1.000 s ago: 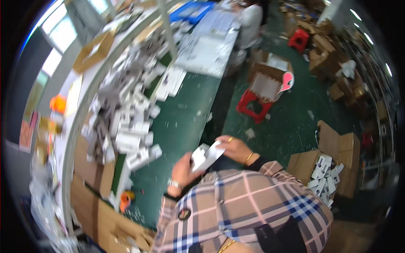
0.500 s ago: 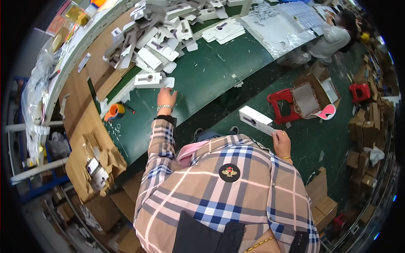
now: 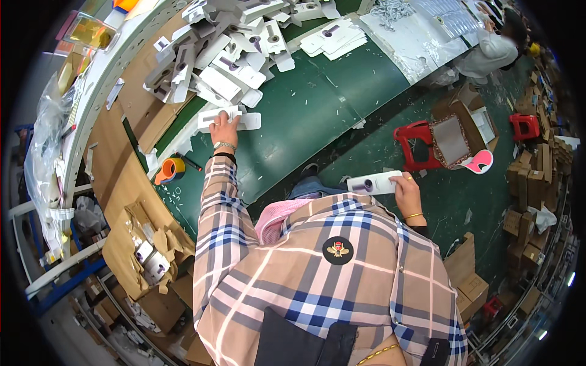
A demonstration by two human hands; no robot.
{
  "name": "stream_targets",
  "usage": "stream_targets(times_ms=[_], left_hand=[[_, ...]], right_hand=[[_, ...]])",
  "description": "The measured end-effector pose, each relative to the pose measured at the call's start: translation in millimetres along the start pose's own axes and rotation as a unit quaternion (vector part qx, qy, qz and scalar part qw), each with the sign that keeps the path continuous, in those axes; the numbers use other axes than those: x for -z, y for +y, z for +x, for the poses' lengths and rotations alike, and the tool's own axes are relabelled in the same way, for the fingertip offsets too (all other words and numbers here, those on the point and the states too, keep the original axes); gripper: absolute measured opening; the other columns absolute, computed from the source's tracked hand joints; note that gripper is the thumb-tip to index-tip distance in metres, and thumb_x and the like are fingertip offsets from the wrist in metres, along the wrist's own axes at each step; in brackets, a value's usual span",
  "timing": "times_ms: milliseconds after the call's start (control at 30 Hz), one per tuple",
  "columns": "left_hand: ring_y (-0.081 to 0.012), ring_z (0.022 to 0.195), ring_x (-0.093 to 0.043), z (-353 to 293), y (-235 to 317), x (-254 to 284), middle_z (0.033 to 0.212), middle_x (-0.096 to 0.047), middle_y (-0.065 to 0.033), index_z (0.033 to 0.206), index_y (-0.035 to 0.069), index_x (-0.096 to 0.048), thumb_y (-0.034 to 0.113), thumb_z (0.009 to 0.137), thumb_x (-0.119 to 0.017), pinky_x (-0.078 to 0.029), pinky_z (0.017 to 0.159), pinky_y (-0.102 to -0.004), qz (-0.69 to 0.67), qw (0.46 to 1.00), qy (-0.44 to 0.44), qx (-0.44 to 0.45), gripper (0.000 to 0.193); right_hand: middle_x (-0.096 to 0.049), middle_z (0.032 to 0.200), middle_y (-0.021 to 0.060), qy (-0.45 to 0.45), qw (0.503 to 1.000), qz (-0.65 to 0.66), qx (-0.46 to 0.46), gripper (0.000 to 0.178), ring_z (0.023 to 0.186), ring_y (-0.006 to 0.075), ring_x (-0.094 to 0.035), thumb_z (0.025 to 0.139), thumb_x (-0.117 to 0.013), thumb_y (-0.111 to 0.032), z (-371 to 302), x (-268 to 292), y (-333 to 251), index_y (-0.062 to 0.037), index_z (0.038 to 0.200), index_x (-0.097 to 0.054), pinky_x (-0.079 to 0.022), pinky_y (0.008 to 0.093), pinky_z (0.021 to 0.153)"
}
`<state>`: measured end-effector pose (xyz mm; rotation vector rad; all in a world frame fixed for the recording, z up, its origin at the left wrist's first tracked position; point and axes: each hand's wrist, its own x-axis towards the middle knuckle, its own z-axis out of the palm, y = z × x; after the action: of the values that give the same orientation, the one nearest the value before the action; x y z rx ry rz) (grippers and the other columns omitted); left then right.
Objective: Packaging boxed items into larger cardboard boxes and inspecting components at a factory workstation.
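Observation:
On the green work table, my left hand (image 3: 224, 129) has its fingers closed over a small white box (image 3: 247, 121) with a flap sticking out at its right end. The fingers hide the middle of that box. Off the table's near edge, my right hand (image 3: 407, 194) grips the right end of a flat white carton (image 3: 373, 183) that has a dark round picture on its face. Just beyond my left hand lies a heap of similar white cartons (image 3: 229, 82), several with their flaps open.
An orange tape roll (image 3: 173, 168) and a marker (image 3: 190, 161) lie left of my left arm. A stack of flat white cartons (image 3: 332, 36) sits farther back. On the floor at right are a red stool (image 3: 412, 146) and a cardboard box (image 3: 470, 104). A person (image 3: 497, 52) works at far right.
My left hand has moved forward onto the white box, which it now covers in part. My right hand has turned its carton so that the pictured face shows more fully.

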<state>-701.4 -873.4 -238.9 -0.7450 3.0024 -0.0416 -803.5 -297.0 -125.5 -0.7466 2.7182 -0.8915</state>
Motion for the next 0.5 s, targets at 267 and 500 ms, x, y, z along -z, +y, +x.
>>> stream_targets(times_ms=[267, 500], left_hand=[[-0.0256, 0.132, -0.046, 20, -15, -6, 0.131, -0.056, -0.0024, 0.103, 0.022, -0.077, 0.019, 0.087, -0.060, -0.033, 0.109, -0.0476, 0.032, 0.989, 0.008, -0.145, 0.024], [-0.0265, 0.129, -0.047, 11, 12, 19, 0.131, -0.057, -0.0010, 0.086, 0.014, -0.076, 0.018, 0.080, -0.068, -0.032, 0.112, -0.0495, -0.062, 0.978, 0.068, -0.189, 0.011]], right_hand=[[-0.062, 0.093, 0.0176, -0.001, 0.999, 0.050, 0.004, 0.019, 0.088, 0.0383, -0.065, 0.087, -0.058, 0.001, 52, -37, -55, -0.0024, 0.097, -0.073, -0.052, 0.0416, 0.075], [-0.062, 0.091, 0.0168, 0.008, 0.994, 0.105, -0.010, 0.015, 0.084, 0.0343, -0.065, 0.092, -0.065, -0.011, 95, -48, -110, -0.0017, 0.099, -0.075, -0.050, 0.0378, 0.073]])
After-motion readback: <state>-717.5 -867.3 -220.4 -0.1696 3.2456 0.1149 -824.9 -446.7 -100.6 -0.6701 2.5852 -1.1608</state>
